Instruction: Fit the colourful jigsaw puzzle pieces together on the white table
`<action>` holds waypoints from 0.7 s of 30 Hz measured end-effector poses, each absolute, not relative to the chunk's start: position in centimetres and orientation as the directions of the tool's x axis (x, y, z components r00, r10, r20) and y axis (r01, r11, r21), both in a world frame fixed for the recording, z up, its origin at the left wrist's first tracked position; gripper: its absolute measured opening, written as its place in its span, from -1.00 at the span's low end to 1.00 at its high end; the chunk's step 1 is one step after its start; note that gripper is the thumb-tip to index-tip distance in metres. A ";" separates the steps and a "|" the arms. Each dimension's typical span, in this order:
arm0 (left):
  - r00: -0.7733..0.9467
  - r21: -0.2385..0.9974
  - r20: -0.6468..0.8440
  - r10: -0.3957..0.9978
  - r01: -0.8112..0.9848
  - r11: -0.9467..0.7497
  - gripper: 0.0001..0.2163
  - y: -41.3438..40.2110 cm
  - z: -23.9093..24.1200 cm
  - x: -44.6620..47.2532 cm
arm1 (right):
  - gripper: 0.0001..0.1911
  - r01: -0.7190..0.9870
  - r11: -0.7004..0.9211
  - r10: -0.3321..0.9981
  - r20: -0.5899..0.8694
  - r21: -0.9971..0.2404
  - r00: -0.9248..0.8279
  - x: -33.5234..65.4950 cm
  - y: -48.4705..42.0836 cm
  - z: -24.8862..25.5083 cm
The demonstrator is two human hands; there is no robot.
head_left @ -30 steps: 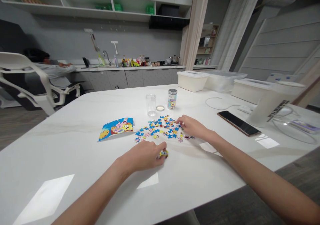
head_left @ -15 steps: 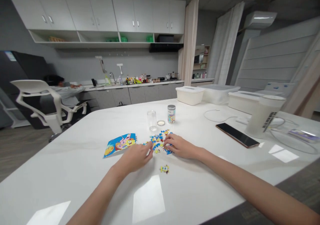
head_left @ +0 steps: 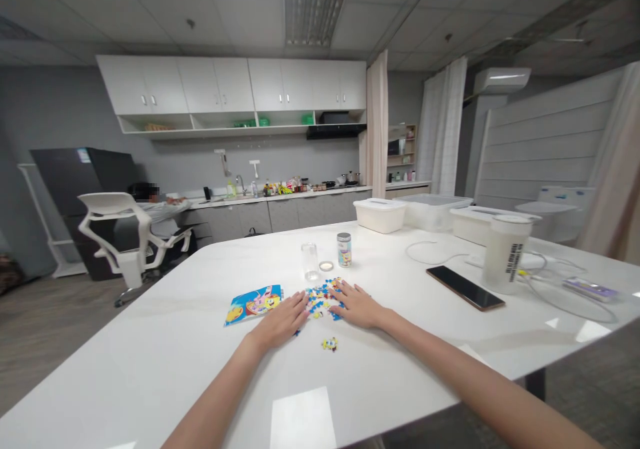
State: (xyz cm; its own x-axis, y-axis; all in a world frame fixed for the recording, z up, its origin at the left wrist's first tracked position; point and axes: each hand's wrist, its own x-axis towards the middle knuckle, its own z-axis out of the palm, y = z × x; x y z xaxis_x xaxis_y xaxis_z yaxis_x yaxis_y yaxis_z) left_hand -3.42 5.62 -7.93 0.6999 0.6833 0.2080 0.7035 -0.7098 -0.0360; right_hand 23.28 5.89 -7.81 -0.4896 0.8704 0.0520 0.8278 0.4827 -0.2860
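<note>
A pile of small blue, yellow and white jigsaw puzzle pieces point(head_left: 320, 300) lies on the white table between my hands. My left hand point(head_left: 285, 317) rests at the pile's left side, fingers stretched out, near the picture sheet point(head_left: 254, 302) with its cartoon print. On the right side, my right hand point(head_left: 356, 304) lies flat with fingers spread, its fingertips over some pieces. Nearer to me is a small yellow cluster of puzzle pieces point(head_left: 330, 344). Behind the pile stand a clear jar point(head_left: 309, 262) and a printed can point(head_left: 345, 250), with a round lid point(head_left: 326, 266) between them.
To the right lie a phone point(head_left: 465, 288) and a white cable, next to a frosted tumbler point(head_left: 506, 256). White storage boxes point(head_left: 381, 216) line the table's far right. A person sits beyond the table at the left, behind a white chair point(head_left: 117, 236).
My view has tilted up, showing more ceiling. Both hands have gone from curled fingers at the pile to flatter, stretched fingers on either side of it.
</note>
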 end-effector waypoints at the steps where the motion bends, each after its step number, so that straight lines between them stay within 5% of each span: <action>1: 0.707 -0.047 0.209 0.676 0.697 -0.715 -0.51 5.8 -8.1 -3.5 | -0.23 0.820 0.498 0.862 0.053 -0.281 -0.505 23.3 6.0 -7.9; 13: 0.554 -0.112 0.245 0.796 0.832 -0.544 -0.52 4.4 -7.3 -2.7 | -0.29 0.693 0.654 0.744 0.090 -0.304 -0.662 20.5 7.6 -7.5; 16: 0.490 -0.184 0.228 0.841 0.870 -0.457 -0.60 3.5 -6.9 -2.6 | -0.33 0.598 0.662 0.711 0.125 -0.452 -0.692 20.1 8.7 -7.6; 21: 0.493 -0.303 -0.008 0.870 0.828 -0.472 -0.54 2.0 -4.9 -2.9 | -0.43 0.395 0.520 0.792 0.254 -0.757 -0.555 20.6 9.5 -7.9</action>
State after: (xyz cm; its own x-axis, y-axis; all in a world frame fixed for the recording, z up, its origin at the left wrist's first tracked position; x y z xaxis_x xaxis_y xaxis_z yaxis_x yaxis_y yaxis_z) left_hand -2.91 2.01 -4.90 0.4930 0.8700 -0.0076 0.8280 -0.4718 -0.3031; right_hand 20.62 9.52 -7.87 -0.5552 0.7918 0.2545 0.3953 0.5204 -0.7569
